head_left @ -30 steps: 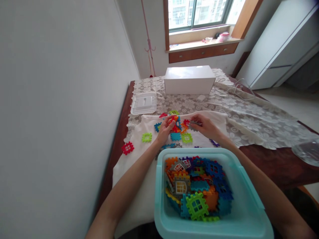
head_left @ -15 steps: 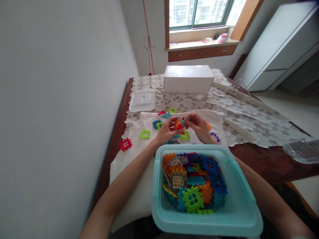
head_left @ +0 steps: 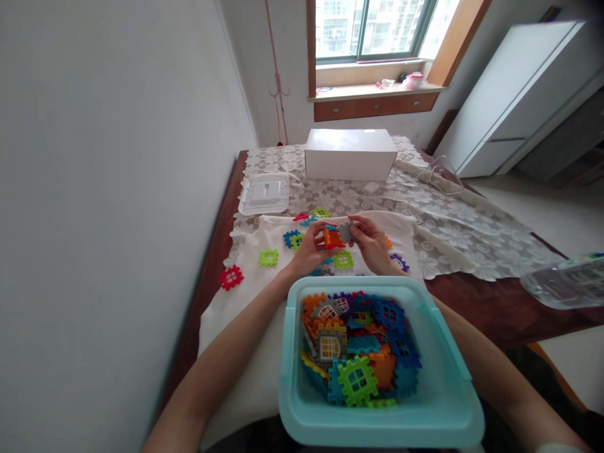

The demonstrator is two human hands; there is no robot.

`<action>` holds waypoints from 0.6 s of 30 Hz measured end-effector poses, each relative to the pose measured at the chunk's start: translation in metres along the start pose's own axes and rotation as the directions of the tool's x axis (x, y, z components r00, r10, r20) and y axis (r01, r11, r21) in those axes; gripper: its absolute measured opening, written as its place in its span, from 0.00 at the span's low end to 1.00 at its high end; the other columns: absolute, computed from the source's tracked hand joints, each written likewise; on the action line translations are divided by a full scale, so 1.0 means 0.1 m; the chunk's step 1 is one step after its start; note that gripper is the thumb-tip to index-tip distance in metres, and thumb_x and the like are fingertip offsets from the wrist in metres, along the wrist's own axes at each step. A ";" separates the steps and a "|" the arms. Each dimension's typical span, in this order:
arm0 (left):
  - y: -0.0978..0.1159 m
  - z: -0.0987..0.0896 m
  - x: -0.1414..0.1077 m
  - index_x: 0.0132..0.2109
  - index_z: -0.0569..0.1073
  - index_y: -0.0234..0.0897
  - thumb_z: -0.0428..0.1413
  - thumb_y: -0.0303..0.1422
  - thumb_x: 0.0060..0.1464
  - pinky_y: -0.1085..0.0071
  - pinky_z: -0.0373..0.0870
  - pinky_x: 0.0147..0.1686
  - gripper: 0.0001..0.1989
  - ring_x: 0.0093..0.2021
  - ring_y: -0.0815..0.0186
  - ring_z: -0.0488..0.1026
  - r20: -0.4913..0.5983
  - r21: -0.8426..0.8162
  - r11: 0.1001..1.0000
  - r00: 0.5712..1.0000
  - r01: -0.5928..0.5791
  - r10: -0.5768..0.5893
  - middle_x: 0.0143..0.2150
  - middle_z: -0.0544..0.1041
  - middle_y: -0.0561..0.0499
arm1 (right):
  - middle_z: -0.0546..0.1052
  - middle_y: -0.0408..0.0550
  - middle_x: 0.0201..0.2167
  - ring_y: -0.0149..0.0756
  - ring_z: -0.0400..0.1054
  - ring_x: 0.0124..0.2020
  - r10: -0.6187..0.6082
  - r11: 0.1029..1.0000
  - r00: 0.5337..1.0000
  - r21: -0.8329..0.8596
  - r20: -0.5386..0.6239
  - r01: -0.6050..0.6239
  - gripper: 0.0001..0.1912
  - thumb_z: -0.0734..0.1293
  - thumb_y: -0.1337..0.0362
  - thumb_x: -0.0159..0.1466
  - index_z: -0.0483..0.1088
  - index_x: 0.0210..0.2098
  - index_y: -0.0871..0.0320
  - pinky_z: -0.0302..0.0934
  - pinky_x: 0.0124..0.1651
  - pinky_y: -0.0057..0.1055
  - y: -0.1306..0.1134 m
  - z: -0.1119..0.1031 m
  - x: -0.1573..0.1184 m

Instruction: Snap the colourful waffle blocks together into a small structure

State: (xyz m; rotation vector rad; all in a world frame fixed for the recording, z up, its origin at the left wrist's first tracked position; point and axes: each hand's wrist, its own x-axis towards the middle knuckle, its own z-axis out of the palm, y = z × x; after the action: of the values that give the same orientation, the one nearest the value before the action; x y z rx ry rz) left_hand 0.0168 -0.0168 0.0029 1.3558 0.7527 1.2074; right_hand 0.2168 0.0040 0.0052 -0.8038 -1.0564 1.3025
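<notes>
My left hand is closed on a small assembly of orange, red and blue toothed pieces. Between the fingers of my right hand is a grey toothed piece, beside the right side of the assembly; whether the two are joined is too small to tell. Around my hands, on a white cloth, lie a lime green square, a red window piece, a blue piece, a green frame and a purple piece.
A teal tub full of colourful toothed pieces stands close in front of me, between my forearms. Behind the cloth are a clear lid at the left and a white box. A transparent container is at the right edge.
The view has shifted slightly. The assembly in my left hand has turned, showing a broad orange face, and the grey piece in my right hand now shows its flat side.
</notes>
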 end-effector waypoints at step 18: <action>0.07 -0.06 0.03 0.57 0.75 0.38 0.79 0.52 0.42 0.67 0.83 0.36 0.41 0.34 0.62 0.84 -0.121 -0.010 0.985 0.978 0.172 -0.172 0.39 0.86 0.50 | 0.81 0.42 0.34 0.33 0.73 0.27 -0.190 0.977 0.975 -0.074 0.112 0.198 0.19 0.82 0.51 0.63 0.79 0.48 0.51 0.74 0.28 0.32 -0.01 -0.03 -0.01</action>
State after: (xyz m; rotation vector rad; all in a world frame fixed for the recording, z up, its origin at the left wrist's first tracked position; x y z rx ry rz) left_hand 0.0107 -0.0129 0.0093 1.1994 0.9371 1.1593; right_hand 0.2205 0.0029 0.0049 -0.6825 -1.2494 1.1492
